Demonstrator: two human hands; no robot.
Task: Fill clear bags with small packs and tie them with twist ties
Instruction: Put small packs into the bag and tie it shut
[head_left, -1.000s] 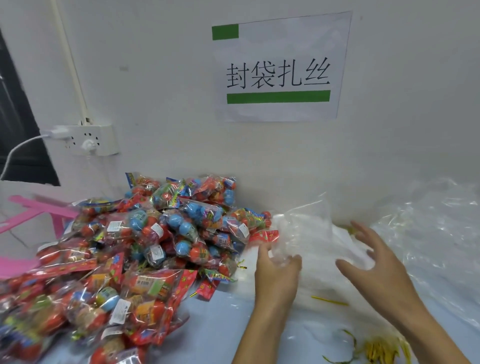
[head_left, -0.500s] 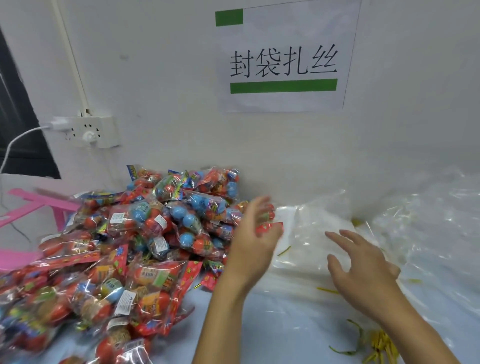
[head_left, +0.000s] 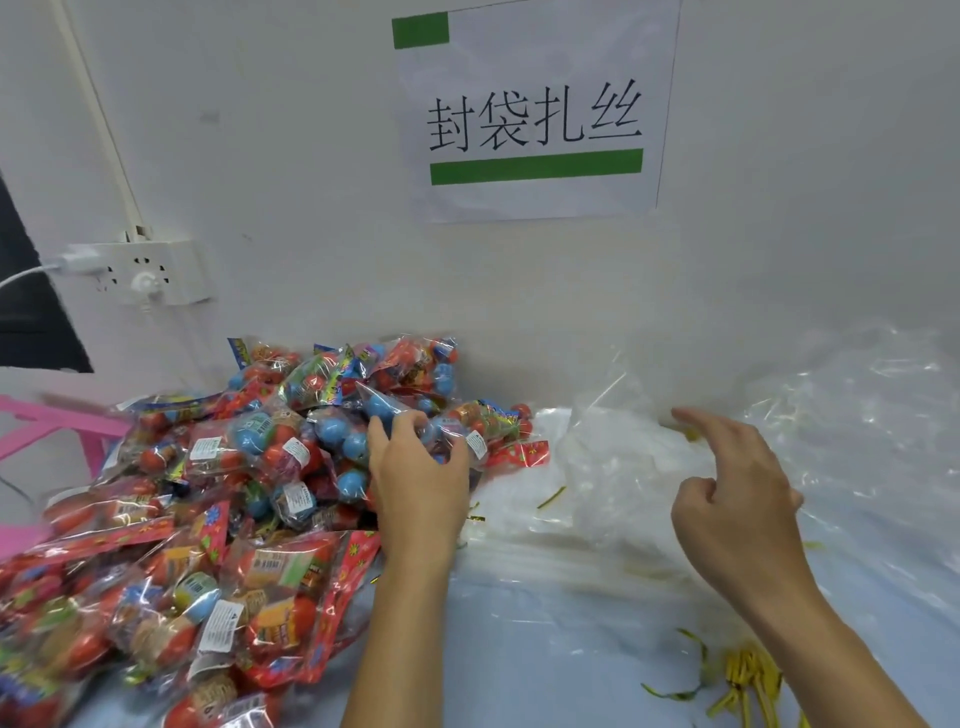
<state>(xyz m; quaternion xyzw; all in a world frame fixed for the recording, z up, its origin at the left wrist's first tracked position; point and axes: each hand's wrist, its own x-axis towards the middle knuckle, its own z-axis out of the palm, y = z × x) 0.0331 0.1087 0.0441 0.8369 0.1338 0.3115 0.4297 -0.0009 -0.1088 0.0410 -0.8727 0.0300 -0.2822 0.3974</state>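
Two hands over table (head_left: 519, 649): twist ties (head_left: 748, 680) lower right; left hand (head_left: 421, 483) curled onto pack (head_left: 415, 415) in centre-left heap (head_left: 218, 519); right hand (head_left: 737, 509) loosely open, empty, above clear bags (head_left: 623, 467) right of centre.

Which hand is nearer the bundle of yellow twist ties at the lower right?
Right. The right hand hovers over the clear bags, its forearm passing beside the twist ties. The left hand is farther off, on the pile of packs.
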